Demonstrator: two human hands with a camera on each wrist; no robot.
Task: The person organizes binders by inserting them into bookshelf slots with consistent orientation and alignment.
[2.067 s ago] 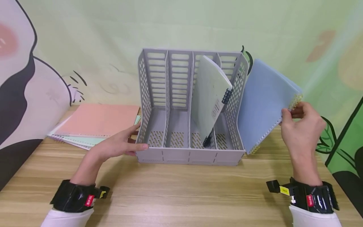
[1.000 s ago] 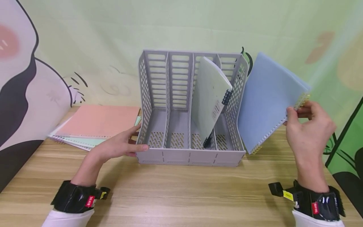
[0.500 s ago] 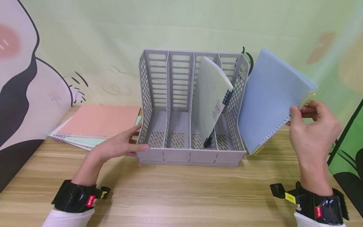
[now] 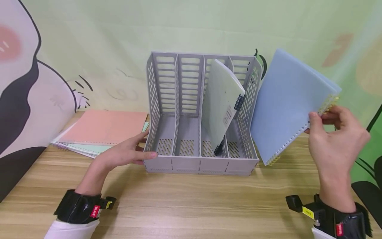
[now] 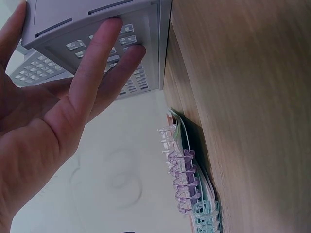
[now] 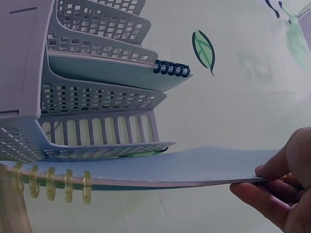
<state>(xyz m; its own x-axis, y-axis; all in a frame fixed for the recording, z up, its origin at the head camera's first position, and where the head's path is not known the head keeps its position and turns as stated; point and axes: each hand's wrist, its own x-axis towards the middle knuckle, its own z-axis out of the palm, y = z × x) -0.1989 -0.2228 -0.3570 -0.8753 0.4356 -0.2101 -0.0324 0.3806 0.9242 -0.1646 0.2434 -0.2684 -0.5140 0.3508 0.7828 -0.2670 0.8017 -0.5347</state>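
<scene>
My right hand (image 4: pixel 335 142) pinches a blue spiral notebook (image 4: pixel 290 106) between thumb and fingers, at its yellow-ringed edge. The notebook is tilted beside the right wall of a grey four-slot file organizer (image 4: pixel 200 165), outside the slots. In the right wrist view, the blue notebook (image 6: pixel 189 162) runs along the organizer's outer side. A pale green notebook (image 4: pixel 222 103) with dark rings stands leaning in the third slot from the left. My left hand (image 4: pixel 123 151) rests against the organizer's left front corner, its thumb on the front edge and its straight fingers touching the side wall.
Left of the organizer lies a stack of spiral notebooks with an orange notebook (image 4: pixel 104 127) on top. Purple rings (image 5: pixel 184 179) of the stack show in the left wrist view. The wooden table (image 4: pixel 191 205) meets a patterned backdrop (image 4: pixel 194 30) behind.
My right hand has moved right and toward me, with the blue notebook's ringed edge swinging rightward and its top corner rising. My left hand and the organizer have stayed in place.
</scene>
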